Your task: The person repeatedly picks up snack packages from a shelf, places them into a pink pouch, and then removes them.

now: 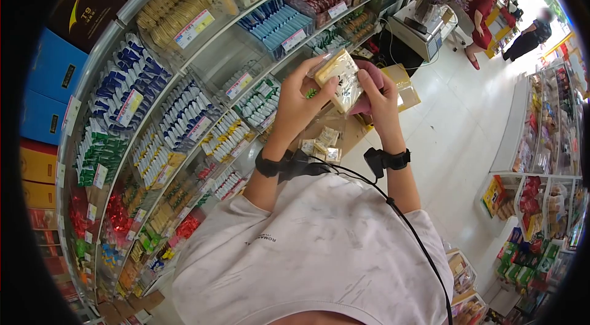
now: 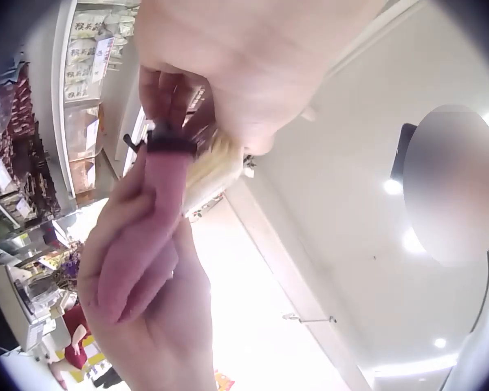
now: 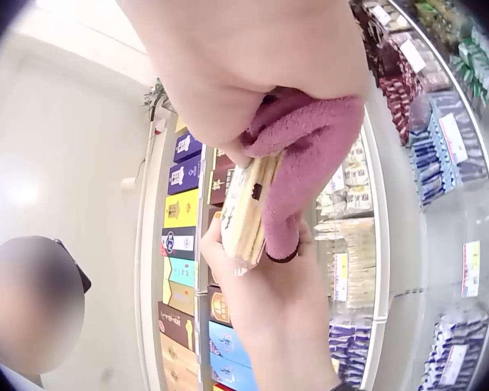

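Note:
In the head view my left hand (image 1: pixel 301 101) grips one side of a clear-wrapped packet of pale, layered biscuits (image 1: pixel 343 81) with dark print on its face. On the opposite side my right hand (image 1: pixel 382 104) holds the same packet, thumb on the printed face. A fuzzy pink cloth (image 3: pixel 314 151) is bunched in the right hand and lies along the packet's back in the right wrist view. That cloth has a dark edge band, seen near the left fingers in the left wrist view. Below the hands, several similar packets (image 1: pixel 326 140) lie together.
Tiered shelves (image 1: pixel 224 113) of wrapped snacks with price tags curve along the left. A cardboard box (image 1: pixel 399 88) sits beyond the right hand. Black cables (image 1: pixel 393 202) run from the wrist bands over the shirt. Two or more people stand far off, near a counter (image 1: pixel 418 30) with purple flowers.

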Action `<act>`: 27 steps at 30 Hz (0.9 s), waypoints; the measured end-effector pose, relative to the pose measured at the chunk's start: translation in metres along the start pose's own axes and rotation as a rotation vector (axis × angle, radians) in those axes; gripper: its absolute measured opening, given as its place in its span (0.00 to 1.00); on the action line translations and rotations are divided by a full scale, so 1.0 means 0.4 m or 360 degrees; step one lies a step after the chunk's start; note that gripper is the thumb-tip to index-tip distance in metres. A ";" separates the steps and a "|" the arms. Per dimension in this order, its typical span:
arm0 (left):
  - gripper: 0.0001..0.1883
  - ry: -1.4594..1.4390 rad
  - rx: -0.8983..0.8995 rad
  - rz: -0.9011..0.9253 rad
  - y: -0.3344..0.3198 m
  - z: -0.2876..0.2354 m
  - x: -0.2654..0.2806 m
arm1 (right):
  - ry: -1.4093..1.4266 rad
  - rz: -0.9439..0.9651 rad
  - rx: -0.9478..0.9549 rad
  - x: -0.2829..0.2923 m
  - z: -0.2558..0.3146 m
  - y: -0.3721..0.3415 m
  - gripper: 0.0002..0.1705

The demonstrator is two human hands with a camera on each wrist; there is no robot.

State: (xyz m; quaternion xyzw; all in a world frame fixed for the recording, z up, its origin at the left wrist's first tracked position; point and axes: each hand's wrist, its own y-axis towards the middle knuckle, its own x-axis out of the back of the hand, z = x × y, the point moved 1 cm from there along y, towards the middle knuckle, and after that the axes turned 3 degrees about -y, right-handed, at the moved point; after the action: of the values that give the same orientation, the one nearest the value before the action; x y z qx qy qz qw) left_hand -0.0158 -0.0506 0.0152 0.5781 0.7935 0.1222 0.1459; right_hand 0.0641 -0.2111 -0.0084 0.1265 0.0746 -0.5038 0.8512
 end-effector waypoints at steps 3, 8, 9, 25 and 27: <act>0.22 -0.0154 0.0084 -0.0010 0.002 0.007 0.002 | -0.0046 -0.0073 -0.0042 0.019 -0.004 0.005 0.23; 0.22 -0.0167 -0.0160 -0.0352 0.002 0.028 -0.001 | 0.0733 -0.0505 -0.0360 -0.060 -0.006 0.011 0.25; 0.22 -0.0095 -0.0124 -0.0337 0.000 0.024 0.002 | 0.0619 -0.0271 -0.0321 -0.029 -0.053 0.011 0.22; 0.21 -0.0509 0.0375 -0.0275 -0.008 0.049 0.104 | -0.0035 0.0084 0.0017 -0.073 -0.071 -0.018 0.22; 0.21 -0.0567 0.0409 -0.0261 -0.011 0.046 0.115 | -0.0021 0.0062 -0.0010 -0.072 -0.084 -0.018 0.21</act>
State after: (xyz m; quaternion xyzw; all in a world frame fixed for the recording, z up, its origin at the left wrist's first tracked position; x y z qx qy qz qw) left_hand -0.0262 -0.0077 -0.0075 0.5379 0.8086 -0.0960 0.2183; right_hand 0.0441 -0.1804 -0.0342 0.1219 0.0681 -0.4877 0.8617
